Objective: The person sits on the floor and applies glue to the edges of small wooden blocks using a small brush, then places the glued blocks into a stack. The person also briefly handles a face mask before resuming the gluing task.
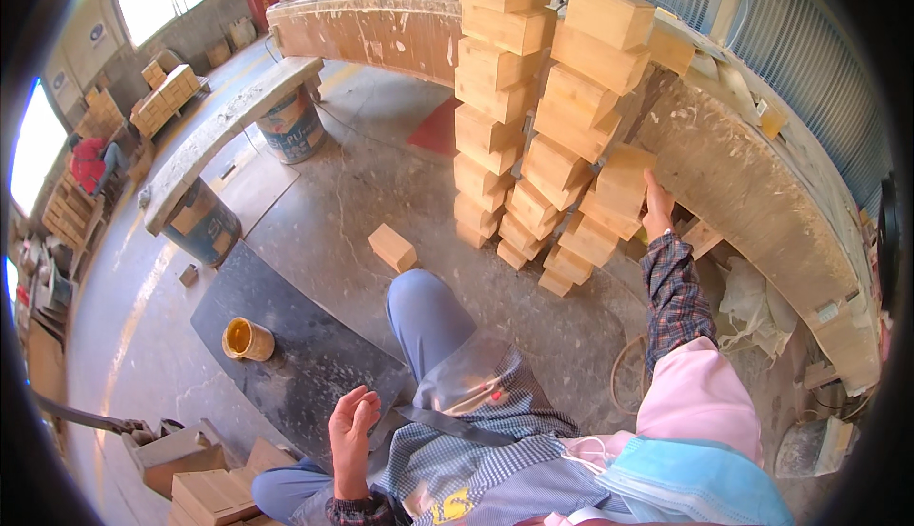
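Observation:
My right hand (657, 206) reaches out to the right and has its fingers on the side of a wooden block (627, 182) at the top of the shortest stack. Two taller stacks of wooden blocks (500, 62) stand beside it. Over my lap, near the dark board, my left hand (351, 432) is raised with nothing in it, its fingers slightly curled. An orange-brown container (251, 340) with yellowish contents stands on the dark board (285, 312). One wooden block (393, 246) lies alone on the floor in front of my knee.
A plank bench (228, 126) rests on two paint buckets (291, 126). A long stained workbench (742, 183) curves behind the stacks and down the right side. More wooden boxes (213, 496) are at the lower left. At the far left a person in red (89, 162) sits among stacked blocks.

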`<act>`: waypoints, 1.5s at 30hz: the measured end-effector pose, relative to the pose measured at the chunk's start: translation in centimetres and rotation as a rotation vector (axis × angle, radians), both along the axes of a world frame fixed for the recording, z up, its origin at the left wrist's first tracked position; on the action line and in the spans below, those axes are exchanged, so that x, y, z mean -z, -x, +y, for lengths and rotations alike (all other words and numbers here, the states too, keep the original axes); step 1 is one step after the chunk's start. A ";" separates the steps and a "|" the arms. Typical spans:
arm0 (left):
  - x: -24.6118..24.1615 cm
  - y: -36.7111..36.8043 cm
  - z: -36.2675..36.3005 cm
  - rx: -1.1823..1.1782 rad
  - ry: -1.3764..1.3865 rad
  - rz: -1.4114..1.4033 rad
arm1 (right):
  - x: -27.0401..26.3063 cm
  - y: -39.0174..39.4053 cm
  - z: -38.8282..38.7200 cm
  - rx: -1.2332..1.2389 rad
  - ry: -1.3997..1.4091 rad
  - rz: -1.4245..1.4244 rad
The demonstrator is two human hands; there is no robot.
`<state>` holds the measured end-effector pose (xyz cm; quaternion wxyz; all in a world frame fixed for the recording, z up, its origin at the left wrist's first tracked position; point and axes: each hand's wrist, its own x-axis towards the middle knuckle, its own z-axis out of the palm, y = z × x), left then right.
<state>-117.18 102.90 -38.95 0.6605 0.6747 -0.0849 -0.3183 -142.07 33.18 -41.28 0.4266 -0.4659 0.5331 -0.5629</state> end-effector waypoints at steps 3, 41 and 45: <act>0.4 -0.2 0.0 -0.004 -0.005 0.013 | -0.2 0.8 -0.6 0.011 -0.063 0.182; 9.9 -8.5 12.8 -0.388 -0.290 -0.443 | -1.6 -7.1 21.2 -0.729 0.743 1.118; 10.3 -8.7 13.0 -0.408 -0.249 -0.437 | -0.3 -3.6 13.6 -0.681 0.754 1.213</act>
